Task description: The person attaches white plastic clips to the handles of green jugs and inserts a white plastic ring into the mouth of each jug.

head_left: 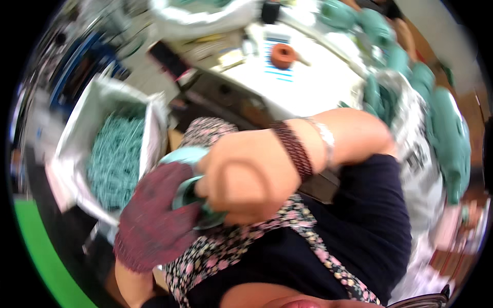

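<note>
Close above my floral apron (213, 256), a hollow teal piece (184, 155) sits between my two hands, its round opening partly visible. My left hand (156, 218), in a maroon knitted glove, is wrapped around it from the side, thumb and fingers gripping it. My bare right hand (251, 172) is bent over the same opening with its fingers curled in; motion blur covers the fingertips, so I cannot tell whether they pinch the rim or something else. A dark braided band (292, 149) and a pale bracelet (326, 138) circle that wrist, and my dark shirt (370, 205) covers the upper arm. Just beyond the glove, to my left, stands a white-lined bin (149, 123) heaped with thin teal strips (118, 161). To my right, a white sack (418, 169) holds more teal pieces, with large teal shapes (452, 138) lined up past it. Ahead of me, a dark phone (168, 59) lies tilted near the white tabletop (318, 95), which carries a reddish-brown roll (283, 56). Farther off, at the upper edge, sits a white bag (195, 23) with teal stuff inside.
</note>
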Demonstrator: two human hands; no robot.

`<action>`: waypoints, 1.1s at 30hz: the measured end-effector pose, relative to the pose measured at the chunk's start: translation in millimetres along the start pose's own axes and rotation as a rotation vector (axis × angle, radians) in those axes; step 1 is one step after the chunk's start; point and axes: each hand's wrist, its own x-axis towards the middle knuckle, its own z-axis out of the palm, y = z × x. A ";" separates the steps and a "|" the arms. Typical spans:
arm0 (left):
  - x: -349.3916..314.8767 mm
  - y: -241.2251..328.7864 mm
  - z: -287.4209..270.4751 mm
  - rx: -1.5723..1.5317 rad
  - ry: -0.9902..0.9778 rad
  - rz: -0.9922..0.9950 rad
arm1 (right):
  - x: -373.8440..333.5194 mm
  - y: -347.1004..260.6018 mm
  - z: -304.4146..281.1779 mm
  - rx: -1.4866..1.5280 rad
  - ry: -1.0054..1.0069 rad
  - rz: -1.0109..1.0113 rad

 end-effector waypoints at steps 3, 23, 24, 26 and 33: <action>-34.0 -12.6 -13.0 0.224 0.266 -0.011 | -2.7 19.0 39.9 0.150 0.721 -0.256; -8.7 -20.5 4.2 0.461 0.355 -0.024 | -394.6 116.3 72.8 -0.241 0.267 2.368; -11.4 -17.5 2.0 0.455 0.355 -0.047 | -389.6 118.9 72.0 -0.256 0.234 2.332; -20.4 -12.0 -2.7 0.445 0.358 -0.100 | -377.3 124.7 70.0 -0.288 0.194 2.223; -18.9 -24.1 3.7 0.460 0.328 -0.051 | -378.7 127.7 40.1 -0.442 0.581 2.191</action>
